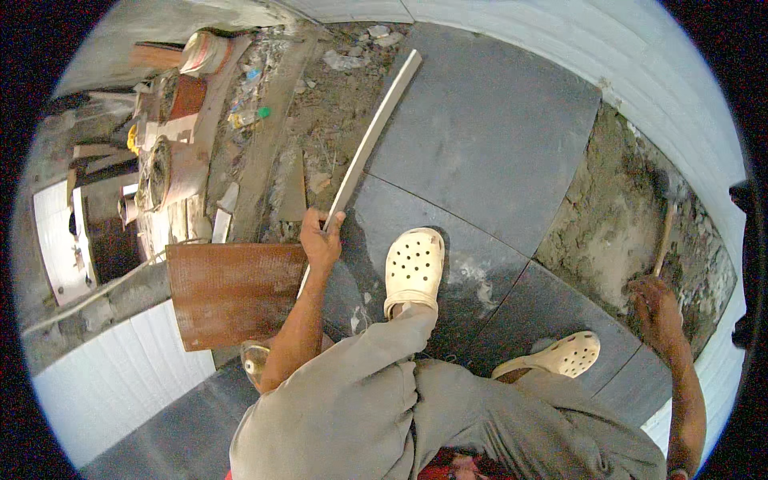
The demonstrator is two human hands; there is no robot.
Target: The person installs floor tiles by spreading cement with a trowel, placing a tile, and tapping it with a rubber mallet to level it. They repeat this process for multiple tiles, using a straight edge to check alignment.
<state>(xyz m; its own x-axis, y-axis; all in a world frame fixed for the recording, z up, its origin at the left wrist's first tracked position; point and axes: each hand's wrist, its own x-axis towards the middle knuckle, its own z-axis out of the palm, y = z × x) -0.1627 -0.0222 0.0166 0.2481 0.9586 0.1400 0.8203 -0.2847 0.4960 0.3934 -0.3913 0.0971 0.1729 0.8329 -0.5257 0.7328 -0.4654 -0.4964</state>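
My left hand point(322, 240) is closed round a long, pale straight bar point(373, 132), which slants along the left edge of the dark grey floor tiles point(488, 120). In my right hand point(658, 310) is a hammer point(666, 236), gripped by its thin wooden handle. Its dark head blends into the bare mortar bed point(612, 208) at the right, and I cannot tell whether it touches the ground. A brown ribbed tile point(236, 292) lies just left of my left hand.
My feet, in cream clogs point(414, 264), are on the grey tiles. Rubble and a plastic bottle point(242, 119) lie along the left strip. Buckets point(172, 172) stand farther left. White panelled wall point(680, 120) curves round the right side. A rounded metal thing point(254, 362) sits by my left forearm.
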